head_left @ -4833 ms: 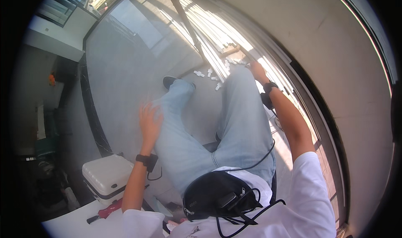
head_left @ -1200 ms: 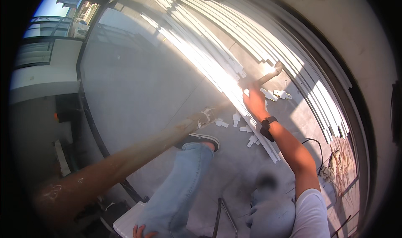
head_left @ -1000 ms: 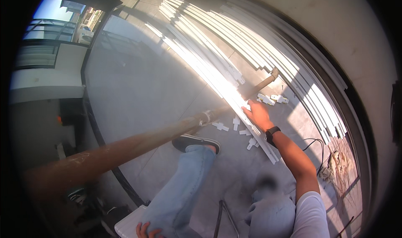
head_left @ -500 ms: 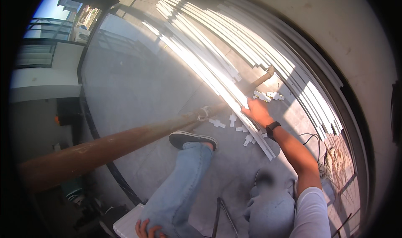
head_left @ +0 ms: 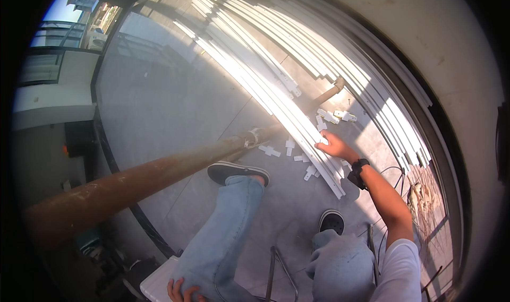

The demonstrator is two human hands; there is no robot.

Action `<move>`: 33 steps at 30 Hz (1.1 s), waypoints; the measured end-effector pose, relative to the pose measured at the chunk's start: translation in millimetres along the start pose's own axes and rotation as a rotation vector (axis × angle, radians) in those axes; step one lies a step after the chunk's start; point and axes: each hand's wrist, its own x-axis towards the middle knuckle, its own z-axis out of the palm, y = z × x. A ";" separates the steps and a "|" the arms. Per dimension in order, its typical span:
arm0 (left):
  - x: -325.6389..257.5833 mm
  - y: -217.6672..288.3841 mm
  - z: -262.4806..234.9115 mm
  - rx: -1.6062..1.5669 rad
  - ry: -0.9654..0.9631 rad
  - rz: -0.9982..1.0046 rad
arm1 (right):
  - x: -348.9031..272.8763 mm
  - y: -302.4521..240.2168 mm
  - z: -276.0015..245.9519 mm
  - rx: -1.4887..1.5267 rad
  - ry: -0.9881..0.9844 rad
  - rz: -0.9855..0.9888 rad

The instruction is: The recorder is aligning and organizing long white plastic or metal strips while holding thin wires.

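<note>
Several long white slotted rails (head_left: 297, 122), apparently track-light rails, lie side by side on the floor, running from the far left toward me. My right hand (head_left: 337, 146), with a dark watch at the wrist, is at the right edge of these rails near their close end. Its thumb and forefinger are apart, and the fingertips overlap the rail edge; the other fingers are partly hidden. My left hand (head_left: 183, 291) rests on my left thigh with its fingers spread, cut off by the lower edge. Small white connectors (head_left: 311, 172) lie loose beside the rails.
A thick brown pipe (head_left: 133, 177) slants in from the left and passes under the rails. More white rails (head_left: 297, 42) lie along the right wall. White connectors with yellow edges (head_left: 344, 115) are beyond my right hand. Dry twigs (head_left: 425, 198) and a black cable are at the right.
My right hand has slid a little toward me along the rails, uncovering a white connector beyond it. The rails stay in place. The view has shifted slightly, and my right shoe now shows.
</note>
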 end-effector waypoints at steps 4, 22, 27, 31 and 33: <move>1.2 3.3 -2.1 -0.006 0.003 -0.009 | -12.4 -1.3 2.4 0.247 -0.098 0.040; -5.8 -8.5 0.1 -0.029 -0.012 -0.052 | -64.3 -30.6 -14.1 -0.211 0.057 0.027; -4.4 -9.6 -0.8 -0.030 -0.016 -0.042 | -93.8 -40.6 -30.4 -0.223 0.118 0.080; -8.6 -14.1 0.2 -0.013 -0.003 -0.037 | -97.3 -59.0 -53.7 -0.361 0.126 0.220; -9.3 -14.2 1.2 -0.023 0.008 -0.040 | -101.2 -64.6 -55.5 -0.270 0.163 0.200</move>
